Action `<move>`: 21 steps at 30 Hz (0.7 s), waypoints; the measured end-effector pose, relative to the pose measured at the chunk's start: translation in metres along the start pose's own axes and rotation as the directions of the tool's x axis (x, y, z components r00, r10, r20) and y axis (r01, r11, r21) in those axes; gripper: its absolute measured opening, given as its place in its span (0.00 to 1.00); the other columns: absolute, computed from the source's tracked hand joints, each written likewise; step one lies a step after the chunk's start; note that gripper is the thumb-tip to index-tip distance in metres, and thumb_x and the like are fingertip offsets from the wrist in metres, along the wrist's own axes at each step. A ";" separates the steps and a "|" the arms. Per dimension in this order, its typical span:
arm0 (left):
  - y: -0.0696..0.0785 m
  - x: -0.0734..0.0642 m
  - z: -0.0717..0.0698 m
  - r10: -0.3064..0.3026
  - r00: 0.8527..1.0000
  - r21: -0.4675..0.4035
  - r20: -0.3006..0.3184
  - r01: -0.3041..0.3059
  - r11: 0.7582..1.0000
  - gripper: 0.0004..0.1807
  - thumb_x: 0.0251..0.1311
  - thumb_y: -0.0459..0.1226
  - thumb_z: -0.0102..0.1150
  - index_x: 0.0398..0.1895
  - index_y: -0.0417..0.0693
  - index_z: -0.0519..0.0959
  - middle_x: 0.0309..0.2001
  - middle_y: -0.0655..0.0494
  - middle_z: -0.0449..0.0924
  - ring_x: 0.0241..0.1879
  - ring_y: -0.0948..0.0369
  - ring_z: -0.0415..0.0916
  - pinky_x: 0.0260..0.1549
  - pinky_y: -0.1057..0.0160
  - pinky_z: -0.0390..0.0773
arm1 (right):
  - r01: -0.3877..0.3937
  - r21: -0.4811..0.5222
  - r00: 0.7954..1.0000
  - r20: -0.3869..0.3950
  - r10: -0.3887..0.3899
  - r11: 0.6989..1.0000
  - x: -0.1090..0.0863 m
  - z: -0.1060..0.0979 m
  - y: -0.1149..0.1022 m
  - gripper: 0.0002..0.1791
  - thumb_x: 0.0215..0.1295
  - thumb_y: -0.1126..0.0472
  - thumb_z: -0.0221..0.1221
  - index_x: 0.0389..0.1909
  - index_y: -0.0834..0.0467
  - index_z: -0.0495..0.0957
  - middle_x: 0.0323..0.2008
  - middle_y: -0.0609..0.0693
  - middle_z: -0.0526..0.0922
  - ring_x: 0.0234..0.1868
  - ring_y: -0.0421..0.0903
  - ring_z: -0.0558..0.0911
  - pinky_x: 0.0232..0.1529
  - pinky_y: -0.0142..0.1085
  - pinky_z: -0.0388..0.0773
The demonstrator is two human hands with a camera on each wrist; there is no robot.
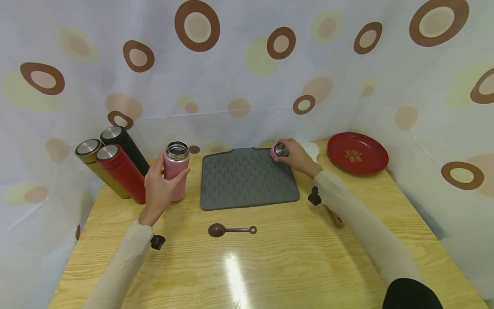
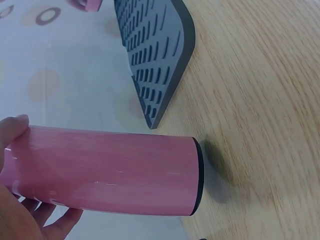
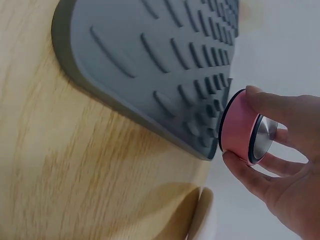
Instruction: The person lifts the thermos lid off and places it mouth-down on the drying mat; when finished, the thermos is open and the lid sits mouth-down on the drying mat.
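My left hand (image 1: 158,189) grips a pink thermos bottle (image 1: 178,178) upright at the table's left side. Its mouth is uncovered, showing the steel rim. In the left wrist view, the bottle's (image 2: 105,170) black base is close to the wood; whether it touches I cannot tell. With thumb and fingers, my right hand (image 1: 298,159) holds the pink bottle lid (image 3: 240,127) by its sides, steel top facing up. That lid is at the far right corner of the grey ridged drying mat (image 1: 247,178); contact with the mat is unclear.
Red (image 1: 120,171), black (image 1: 125,148) and gold (image 1: 101,169) thermos bottles stand together left of my left hand. A brown spoon (image 1: 218,230) lies before the mat. The red plate (image 1: 356,153) is at the back right. Partly hidden behind my right hand is a white object (image 1: 311,150).
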State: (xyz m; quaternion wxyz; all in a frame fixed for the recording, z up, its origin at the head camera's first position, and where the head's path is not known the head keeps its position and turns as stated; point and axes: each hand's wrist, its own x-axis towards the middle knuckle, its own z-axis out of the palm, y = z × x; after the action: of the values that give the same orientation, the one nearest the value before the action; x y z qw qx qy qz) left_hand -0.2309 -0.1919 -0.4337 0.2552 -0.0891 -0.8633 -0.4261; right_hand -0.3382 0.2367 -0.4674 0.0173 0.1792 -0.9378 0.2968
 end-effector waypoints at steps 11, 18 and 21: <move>-0.003 0.000 -0.001 -0.001 1.000 -0.021 -0.013 0.001 1.000 0.43 0.59 0.39 0.78 0.75 0.39 0.69 0.65 0.38 0.77 0.61 0.43 0.77 0.58 0.37 0.80 | -0.035 -0.059 0.998 0.059 0.038 0.998 0.012 0.012 0.000 0.39 0.67 0.61 0.71 0.74 0.68 0.67 0.67 0.70 0.72 0.65 0.65 0.76 0.67 0.58 0.72; -0.004 0.000 -0.004 0.004 0.999 -0.032 -0.042 -0.005 0.999 0.42 0.58 0.39 0.78 0.75 0.39 0.70 0.62 0.38 0.78 0.59 0.44 0.77 0.57 0.37 0.81 | -0.033 -0.157 0.989 0.136 0.054 0.987 0.023 0.012 -0.003 0.37 0.68 0.59 0.70 0.73 0.68 0.68 0.65 0.70 0.75 0.64 0.64 0.76 0.65 0.57 0.73; -0.003 0.000 -0.007 0.005 0.999 -0.026 -0.052 -0.006 1.000 0.42 0.58 0.39 0.78 0.75 0.41 0.70 0.62 0.39 0.79 0.60 0.45 0.78 0.58 0.44 0.82 | -0.027 -0.189 0.985 0.161 0.058 0.982 0.025 0.011 -0.006 0.35 0.68 0.60 0.70 0.71 0.70 0.70 0.63 0.70 0.76 0.63 0.65 0.76 0.65 0.58 0.72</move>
State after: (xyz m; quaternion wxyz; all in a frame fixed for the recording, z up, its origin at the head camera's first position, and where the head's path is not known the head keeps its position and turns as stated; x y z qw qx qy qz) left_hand -0.2293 -0.1988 -0.4325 0.2774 -0.0838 -0.8505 -0.4390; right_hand -0.3590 0.2175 -0.4697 -0.0504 0.1809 -0.9632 0.1923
